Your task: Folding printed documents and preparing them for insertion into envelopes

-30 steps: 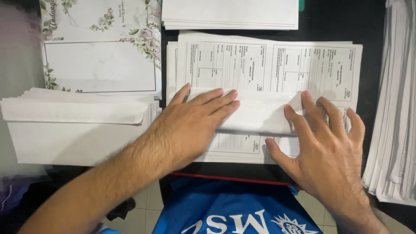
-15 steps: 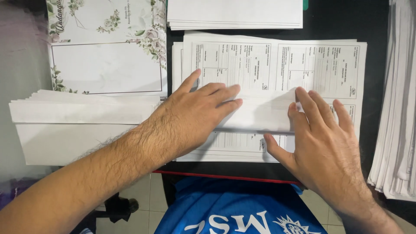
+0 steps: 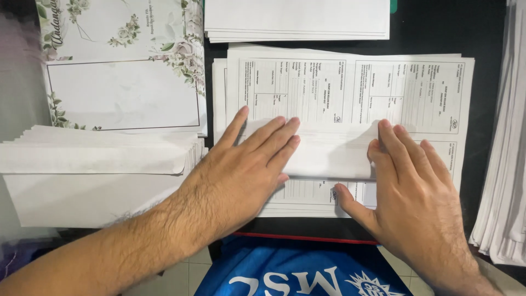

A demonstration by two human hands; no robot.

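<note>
Folded sheet (image 3: 329, 151): white paper folded into a long narrow strip, lying across the near half of the stack of printed forms (image 3: 350, 87), at the middle of the desk (image 3: 482, 33).
Blue cloth (image 3: 296, 268): nearest to the camera, below the desk's red-lined front edge, on the person's lap or body.
Left hand (image 3: 241, 175): flat, palm down, grip open with fingers spread and extended; the fingertips press on the left end of the folded sheet, and the thumb points away onto the forms. It clasps nothing.
Right hand (image 3: 416, 197): also flat and open; the fingers rest on the right end of the folded sheet, and the thumb lies along its near edge on the forms below. Nothing is pinched.
Progress: the sheet already appears folded over and both hands seem to be flattening the crease; it still lies on the forms and is not in an envelope.
Envelopes (image 3: 93, 170): a fanned white pile left of the hands, flaps showing.
Paper pile (image 3: 504, 164): a thick loose stack at the right edge.
Floral card (image 3: 120, 71): beyond the envelopes, with a blank framed panel.
White stack (image 3: 296, 19): farthest, plain sheets at the top.
</note>
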